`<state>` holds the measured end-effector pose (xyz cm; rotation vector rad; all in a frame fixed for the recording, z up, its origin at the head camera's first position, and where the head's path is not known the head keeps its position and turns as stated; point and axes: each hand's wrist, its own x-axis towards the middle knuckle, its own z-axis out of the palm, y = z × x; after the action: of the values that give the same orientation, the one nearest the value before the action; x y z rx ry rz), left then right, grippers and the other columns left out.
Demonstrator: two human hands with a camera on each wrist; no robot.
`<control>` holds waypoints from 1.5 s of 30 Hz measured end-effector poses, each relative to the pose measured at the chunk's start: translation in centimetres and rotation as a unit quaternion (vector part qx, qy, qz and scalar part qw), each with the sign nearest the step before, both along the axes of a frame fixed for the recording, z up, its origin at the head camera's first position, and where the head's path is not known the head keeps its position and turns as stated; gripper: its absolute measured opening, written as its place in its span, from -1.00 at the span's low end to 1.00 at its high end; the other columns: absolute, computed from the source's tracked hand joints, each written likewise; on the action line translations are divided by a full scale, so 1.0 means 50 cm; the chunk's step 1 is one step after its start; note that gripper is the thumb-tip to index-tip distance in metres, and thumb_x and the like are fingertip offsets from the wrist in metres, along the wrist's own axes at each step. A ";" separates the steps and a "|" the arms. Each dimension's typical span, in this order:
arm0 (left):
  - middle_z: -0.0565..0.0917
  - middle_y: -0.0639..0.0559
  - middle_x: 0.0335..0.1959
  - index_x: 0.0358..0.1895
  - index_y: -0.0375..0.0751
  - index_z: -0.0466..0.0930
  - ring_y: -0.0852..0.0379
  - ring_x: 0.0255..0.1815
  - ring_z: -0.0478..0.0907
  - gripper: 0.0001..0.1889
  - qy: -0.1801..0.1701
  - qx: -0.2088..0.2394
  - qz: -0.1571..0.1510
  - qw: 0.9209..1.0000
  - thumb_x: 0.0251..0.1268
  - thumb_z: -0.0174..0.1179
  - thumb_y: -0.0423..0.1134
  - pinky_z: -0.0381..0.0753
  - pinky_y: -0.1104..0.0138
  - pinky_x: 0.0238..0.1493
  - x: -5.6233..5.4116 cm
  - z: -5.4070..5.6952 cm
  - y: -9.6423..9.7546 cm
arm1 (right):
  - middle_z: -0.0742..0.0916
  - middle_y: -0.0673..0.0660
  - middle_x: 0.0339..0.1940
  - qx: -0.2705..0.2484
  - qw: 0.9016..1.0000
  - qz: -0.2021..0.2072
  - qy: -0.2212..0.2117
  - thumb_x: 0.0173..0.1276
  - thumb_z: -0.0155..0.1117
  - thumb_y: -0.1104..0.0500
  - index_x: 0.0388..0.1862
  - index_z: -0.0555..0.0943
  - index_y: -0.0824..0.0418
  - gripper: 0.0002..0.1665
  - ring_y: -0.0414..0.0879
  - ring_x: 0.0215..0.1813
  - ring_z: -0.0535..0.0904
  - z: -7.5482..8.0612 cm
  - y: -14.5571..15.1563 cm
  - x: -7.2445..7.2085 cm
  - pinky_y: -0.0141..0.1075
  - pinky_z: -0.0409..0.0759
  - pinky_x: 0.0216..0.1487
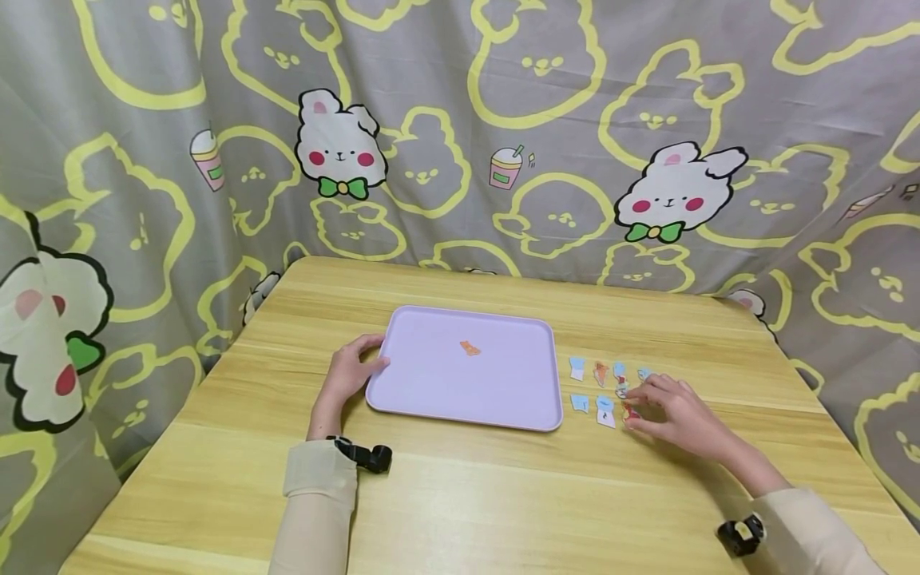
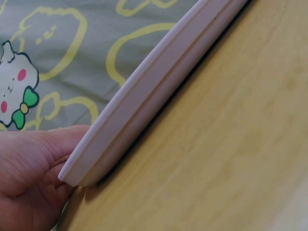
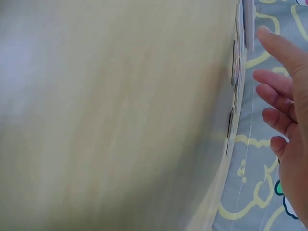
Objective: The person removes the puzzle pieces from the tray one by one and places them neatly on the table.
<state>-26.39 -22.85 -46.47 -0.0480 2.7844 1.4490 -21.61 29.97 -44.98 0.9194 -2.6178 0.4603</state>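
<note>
A lilac tray point(image 1: 460, 399) lies on the table, and a small flat orange cut-out piece point(image 1: 470, 348) rests on it near the middle. My left hand point(image 1: 350, 371) grips the tray's left edge; the left wrist view shows the thumb at the rim and fingers curled beneath. To the right of the tray, several small cut-out pieces lie in two rows, among them an orange one point(image 1: 600, 374) and a blue-and-white one point(image 1: 605, 411). Over the right end of these rows is my right hand point(image 1: 676, 411), fingers loosely bent and holding nothing. Its fingertips overlap a red-and-yellow piece point(image 1: 630, 414).
The wooden table point(image 1: 460, 503) reaches back to a grey curtain point(image 1: 431, 144) with yellow outlines and rabbit faces, which also hangs at both sides. Each wrist wears a black strapped camera, such as the left one point(image 1: 370, 458).
</note>
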 end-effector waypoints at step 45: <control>0.49 -0.20 0.36 0.32 -0.25 0.44 -0.18 0.49 0.28 -0.50 0.010 0.010 0.005 1.000 0.33 0.23 -0.29 0.19 -0.01 0.56 0.003 -0.003 0.002 | 0.62 0.24 -0.16 -0.143 0.977 0.098 -0.121 0.17 0.48 0.19 0.16 0.60 0.34 -0.43 0.08 -0.14 0.48 -0.008 -0.335 -0.148 -0.16 0.48 -0.17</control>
<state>-26.22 -22.73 -46.62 -0.0486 2.7889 1.4876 -28.99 13.24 -45.40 1.0836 -2.5803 1.0310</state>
